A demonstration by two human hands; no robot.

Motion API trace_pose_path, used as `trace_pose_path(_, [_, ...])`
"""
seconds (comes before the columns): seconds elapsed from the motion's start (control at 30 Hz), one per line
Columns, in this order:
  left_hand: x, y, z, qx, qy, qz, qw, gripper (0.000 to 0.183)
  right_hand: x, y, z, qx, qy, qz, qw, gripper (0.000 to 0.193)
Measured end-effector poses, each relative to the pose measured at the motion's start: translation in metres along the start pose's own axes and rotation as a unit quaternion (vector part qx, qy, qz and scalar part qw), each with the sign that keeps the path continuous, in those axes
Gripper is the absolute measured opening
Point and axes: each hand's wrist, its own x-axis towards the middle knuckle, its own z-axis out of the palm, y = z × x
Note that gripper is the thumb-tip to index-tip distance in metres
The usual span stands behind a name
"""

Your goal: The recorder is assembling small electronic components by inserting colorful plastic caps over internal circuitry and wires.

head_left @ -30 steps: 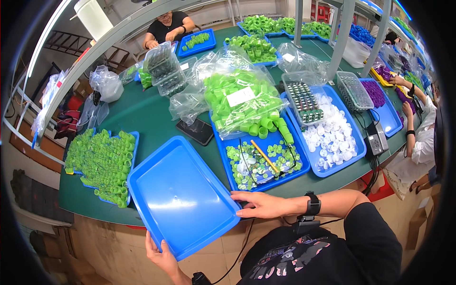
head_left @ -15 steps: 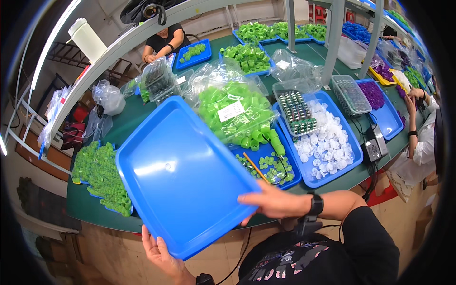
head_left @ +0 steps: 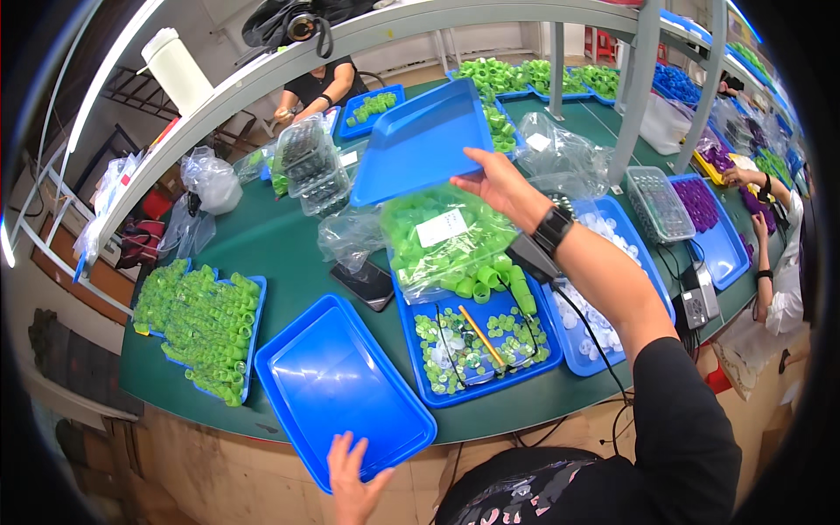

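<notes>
My right hand [head_left: 503, 184] is reaching far forward, thumb and fingers closed on the near right corner of an empty blue tray [head_left: 420, 144]. That tray is tilted in the air above a clear bag of green plastic cups [head_left: 451, 232]. Another empty blue tray [head_left: 337, 385] lies at the table's near edge, its near corner jutting past it. My left hand [head_left: 354, 481] is over that near end, fingers spread and holding nothing; whether it touches the rim I cannot tell. Right of it, a blue tray [head_left: 437, 401] holds small green pieces, an orange stick [head_left: 481, 335] and the bag.
Trays of green cups [head_left: 206, 332] stand at the left. A dark phone [head_left: 363, 284] lies mid-table. White pieces [head_left: 582, 306] fill a tray under my right forearm. A metal shelf frame [head_left: 634, 96] crosses above. Co-workers sit across and at the right.
Both hands held a blue tray in front of me before. Now my left hand is off it, one tray lies at the table edge, and my right hand holds a tray farther forward.
</notes>
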Motion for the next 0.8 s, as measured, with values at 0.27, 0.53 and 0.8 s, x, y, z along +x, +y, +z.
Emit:
trace_pose_path(0.27, [-0.015,0.003,0.030,0.051,-0.053,0.053,0.996,0.044,0.075,0.017,0.028,0.022,-0.019,-0.017,0.999,0.062])
trace_pose_path(0.53, [-0.006,-0.015,0.041,0.084,0.047,0.141,0.985,0.028,-0.009,0.025,0.029,-0.127,-0.124,0.047,0.983,0.038])
trace_pose_path(0.8, [0.009,-0.006,0.023,0.111,0.161,0.171,0.966,0.029,-0.169,0.081,0.063,-0.338,-0.344,0.272,0.833,0.048])
